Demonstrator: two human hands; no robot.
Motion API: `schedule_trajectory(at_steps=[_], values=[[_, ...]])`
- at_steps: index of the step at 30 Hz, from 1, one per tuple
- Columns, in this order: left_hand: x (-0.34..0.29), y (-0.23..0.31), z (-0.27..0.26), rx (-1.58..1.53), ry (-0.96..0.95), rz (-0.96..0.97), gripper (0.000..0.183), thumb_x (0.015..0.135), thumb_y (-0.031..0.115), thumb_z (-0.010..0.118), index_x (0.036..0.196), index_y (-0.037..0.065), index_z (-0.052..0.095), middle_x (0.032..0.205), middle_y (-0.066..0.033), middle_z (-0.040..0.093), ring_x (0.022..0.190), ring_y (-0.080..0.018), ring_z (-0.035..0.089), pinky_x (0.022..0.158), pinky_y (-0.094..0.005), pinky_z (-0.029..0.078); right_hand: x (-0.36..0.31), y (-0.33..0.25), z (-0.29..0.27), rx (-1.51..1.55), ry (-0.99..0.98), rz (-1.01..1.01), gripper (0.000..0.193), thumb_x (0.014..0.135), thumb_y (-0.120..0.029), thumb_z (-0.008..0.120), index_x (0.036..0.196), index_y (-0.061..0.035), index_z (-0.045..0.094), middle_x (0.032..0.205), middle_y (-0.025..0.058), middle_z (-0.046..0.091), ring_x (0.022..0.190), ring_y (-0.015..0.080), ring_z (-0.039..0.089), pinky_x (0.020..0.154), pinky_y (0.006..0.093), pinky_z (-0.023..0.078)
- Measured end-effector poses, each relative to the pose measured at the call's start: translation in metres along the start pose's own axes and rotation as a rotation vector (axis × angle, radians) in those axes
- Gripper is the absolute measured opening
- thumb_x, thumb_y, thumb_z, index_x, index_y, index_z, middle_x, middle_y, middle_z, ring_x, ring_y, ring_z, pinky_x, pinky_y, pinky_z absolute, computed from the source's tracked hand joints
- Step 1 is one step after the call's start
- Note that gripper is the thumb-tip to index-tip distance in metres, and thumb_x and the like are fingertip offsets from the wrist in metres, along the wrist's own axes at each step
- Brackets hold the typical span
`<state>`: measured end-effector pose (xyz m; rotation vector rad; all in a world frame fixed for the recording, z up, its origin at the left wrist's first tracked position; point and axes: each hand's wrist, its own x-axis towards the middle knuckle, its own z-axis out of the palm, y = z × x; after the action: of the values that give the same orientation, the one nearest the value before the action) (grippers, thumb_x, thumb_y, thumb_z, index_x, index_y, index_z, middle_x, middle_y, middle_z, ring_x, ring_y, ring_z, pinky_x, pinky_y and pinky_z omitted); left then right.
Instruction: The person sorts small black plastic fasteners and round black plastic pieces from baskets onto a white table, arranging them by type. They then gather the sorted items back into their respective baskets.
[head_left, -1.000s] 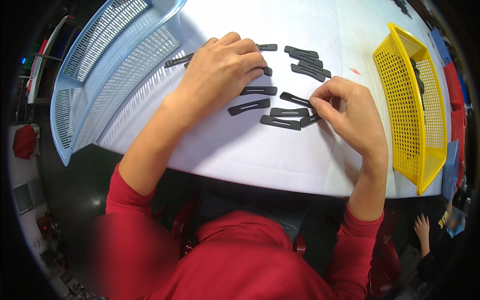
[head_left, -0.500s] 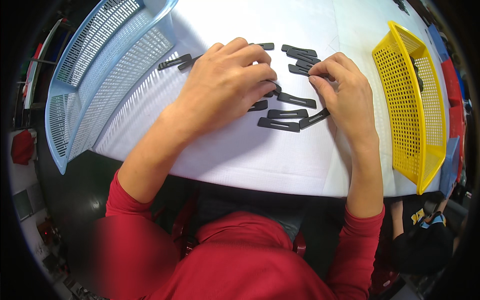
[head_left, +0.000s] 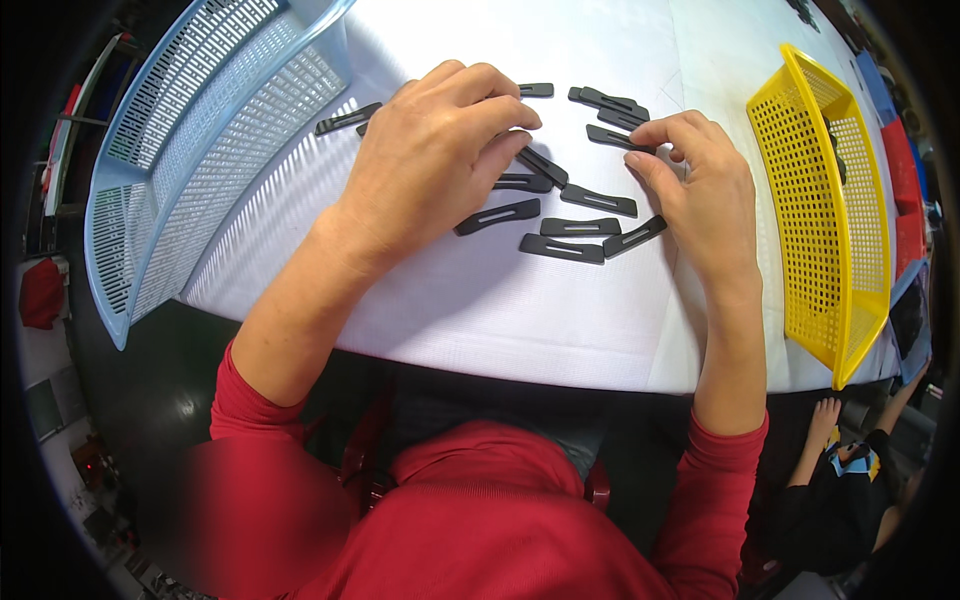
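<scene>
Several flat black hair clips (head_left: 598,200), each with a long slot, lie scattered on the white-covered table between my hands. My left hand (head_left: 425,160) hovers over the left part of this group, fingers loosely bent, a small gap between thumb and forefinger, nothing visible in them. A slanted clip (head_left: 543,166) runs out from beneath its thumb. On the right, my right hand (head_left: 700,185) has thumb and forefinger closed about the right end of one clip (head_left: 610,136). Just beyond it, a few clips (head_left: 610,100) overlap in a small cluster.
A light blue slotted plastic basket (head_left: 215,170) stands at the left. At the right is a yellow perforated basket (head_left: 815,200) with dark items inside. A white cloth (head_left: 480,320) covers the table. Another person's arm (head_left: 815,445) shows at lower right.
My left hand has lifted slightly up and left, uncovering clips beneath it. The clip at my right fingertips has shifted slightly right, apart from the cluster. The other person has moved.
</scene>
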<state>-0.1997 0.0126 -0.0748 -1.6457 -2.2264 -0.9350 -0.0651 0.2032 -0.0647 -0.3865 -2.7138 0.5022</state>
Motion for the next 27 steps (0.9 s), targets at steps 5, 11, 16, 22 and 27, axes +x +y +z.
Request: schedule_trajectory(at_steps=[5, 11, 16, 22, 27], values=[[0.000, 0.003, 0.001, -0.005, 0.007, -0.001, 0.014, 0.078, 0.004, 0.071, 0.092, 0.006, 0.070, 0.091, -0.0048, 0.064, 0.084, -0.0219, 0.062, 0.073, -0.0327, 0.050, 0.000, -0.002, 0.000, -0.063, -0.037, 0.013, 0.009, 0.080, -0.011, 0.071, 0.085, -0.0043, 0.068, 0.086, 0.0047, 0.063, 0.082, 0.0213, 0.062, 0.076, 0.0325, 0.049], [0.000, 0.003, 0.003, -0.004, 0.021, -0.016, 0.014, 0.078, 0.004, 0.071, 0.092, 0.006, 0.071, 0.092, -0.0050, 0.064, 0.084, -0.0217, 0.063, 0.073, -0.0318, 0.050, 0.000, -0.001, -0.002, 0.043, -0.116, 0.082, 0.011, 0.082, -0.010, 0.070, 0.089, -0.0025, 0.067, 0.087, 0.0090, 0.064, 0.080, 0.0230, 0.062, 0.077, 0.0337, 0.049], [0.002, 0.003, 0.003, -0.091, 0.013, -0.060, 0.016, 0.080, 0.003, 0.070, 0.096, 0.007, 0.072, 0.093, -0.0058, 0.066, 0.078, -0.0187, 0.063, 0.068, -0.0300, 0.051, 0.001, -0.003, -0.006, 0.219, -0.178, 0.205, 0.012, 0.082, -0.008, 0.069, 0.089, 0.0002, 0.065, 0.085, 0.0115, 0.065, 0.076, 0.0241, 0.063, 0.072, 0.0339, 0.049], [0.007, 0.011, 0.004, -0.341, 0.006, -0.232, 0.026, 0.088, 0.004, 0.064, 0.113, 0.009, 0.068, 0.096, -0.0071, 0.070, 0.070, -0.0105, 0.060, 0.064, -0.0229, 0.049, 0.005, -0.010, -0.015, 0.385, -0.224, 0.240, 0.011, 0.088, -0.008, 0.064, 0.090, 0.0021, 0.061, 0.074, 0.0080, 0.064, 0.061, 0.0119, 0.059, 0.058, 0.0256, 0.047], [0.011, 0.016, -0.005, -0.964, -0.090, -0.488, 0.035, 0.101, 0.019, 0.044, 0.129, 0.002, 0.056, 0.111, -0.0102, 0.066, 0.100, -0.0166, 0.061, 0.087, -0.0286, 0.049, 0.002, -0.030, -0.026, 0.994, -0.415, 0.454, 0.016, 0.097, -0.016, 0.057, 0.098, -0.0004, 0.058, 0.069, 0.0071, 0.064, 0.051, 0.0073, 0.053, 0.051, 0.0191, 0.043]])
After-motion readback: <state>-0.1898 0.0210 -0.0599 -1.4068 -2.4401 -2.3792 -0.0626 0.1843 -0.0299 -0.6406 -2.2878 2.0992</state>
